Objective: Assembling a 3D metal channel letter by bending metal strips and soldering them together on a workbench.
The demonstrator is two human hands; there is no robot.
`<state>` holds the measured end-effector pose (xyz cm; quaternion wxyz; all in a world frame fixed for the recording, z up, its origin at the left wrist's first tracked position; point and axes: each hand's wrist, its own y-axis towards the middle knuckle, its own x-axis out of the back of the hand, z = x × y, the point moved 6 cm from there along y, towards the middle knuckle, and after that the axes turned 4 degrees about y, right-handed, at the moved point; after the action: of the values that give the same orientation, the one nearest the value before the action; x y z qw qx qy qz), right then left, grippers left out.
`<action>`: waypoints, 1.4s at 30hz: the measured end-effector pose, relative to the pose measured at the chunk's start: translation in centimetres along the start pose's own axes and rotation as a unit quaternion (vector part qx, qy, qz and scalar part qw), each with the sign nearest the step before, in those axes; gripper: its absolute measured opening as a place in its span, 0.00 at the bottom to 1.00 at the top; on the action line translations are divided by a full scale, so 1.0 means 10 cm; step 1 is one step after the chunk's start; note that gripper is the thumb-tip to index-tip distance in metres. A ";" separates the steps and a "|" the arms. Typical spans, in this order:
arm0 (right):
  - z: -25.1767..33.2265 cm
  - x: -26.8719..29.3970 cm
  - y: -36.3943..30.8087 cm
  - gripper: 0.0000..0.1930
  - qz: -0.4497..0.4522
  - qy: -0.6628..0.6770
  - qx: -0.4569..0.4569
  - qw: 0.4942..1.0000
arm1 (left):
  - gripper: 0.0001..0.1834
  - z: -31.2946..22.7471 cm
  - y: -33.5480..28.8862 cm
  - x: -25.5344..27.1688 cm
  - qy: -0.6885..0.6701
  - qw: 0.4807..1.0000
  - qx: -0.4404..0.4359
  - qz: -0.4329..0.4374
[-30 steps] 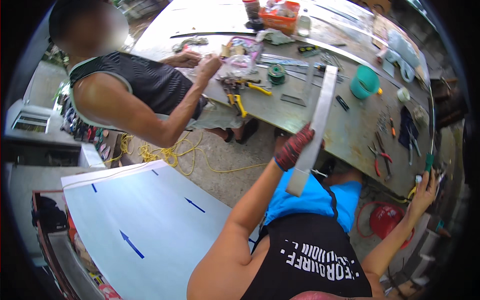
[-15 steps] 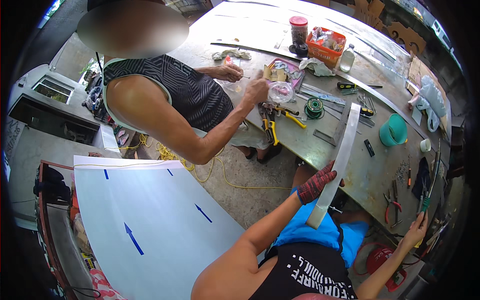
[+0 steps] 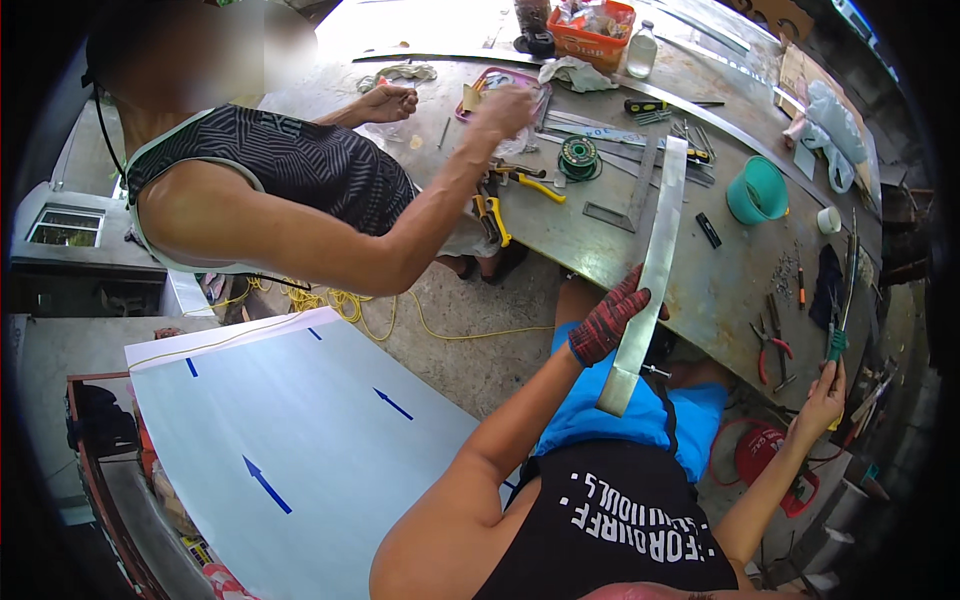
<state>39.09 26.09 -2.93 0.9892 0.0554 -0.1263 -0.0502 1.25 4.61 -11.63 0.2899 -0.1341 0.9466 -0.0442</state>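
Metal strip held up over the workbench

Our gloved left hand (image 3: 608, 325) closes round the long metal strip (image 3: 652, 270) near its low end; it looks stiff, sharp-edged. Our right hand (image 3: 822, 398) grips a green-handled tool (image 3: 838, 335)

A metalworking workshop: a steel workbench (image 3: 620, 240) strewn with pliers (image 3: 770, 345), screwdrivers (image 3: 665, 104) and wire spool (image 3: 579, 157).

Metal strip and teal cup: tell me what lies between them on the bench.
Head view: between strip and cup, only a small black block on the bench.
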 end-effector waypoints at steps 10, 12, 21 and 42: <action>0.04 -0.01 -0.07 0.18 -0.002 0.017 -0.001 1.000 | 0.40 -0.15 -0.05 -0.12 -0.018 1.000 -0.006 -0.006; 0.05 0.00 -0.08 0.18 -0.005 -0.004 0.010 1.000 | 0.39 -0.15 -0.06 -0.12 -0.006 1.000 0.000 -0.021; -0.04 0.13 -0.16 0.17 -0.020 0.071 0.006 0.997 | 0.32 -0.12 -0.14 -0.14 0.003 0.999 -0.029 -0.044; -0.02 0.33 -0.39 0.16 -0.033 0.090 0.003 0.995 | 0.17 -0.08 0.02 -0.30 -0.359 0.931 0.038 0.050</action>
<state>41.95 21.89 -2.78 0.9942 0.0670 -0.0353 -0.0769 3.10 5.61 -9.37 0.6175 -0.0824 0.7821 -0.0144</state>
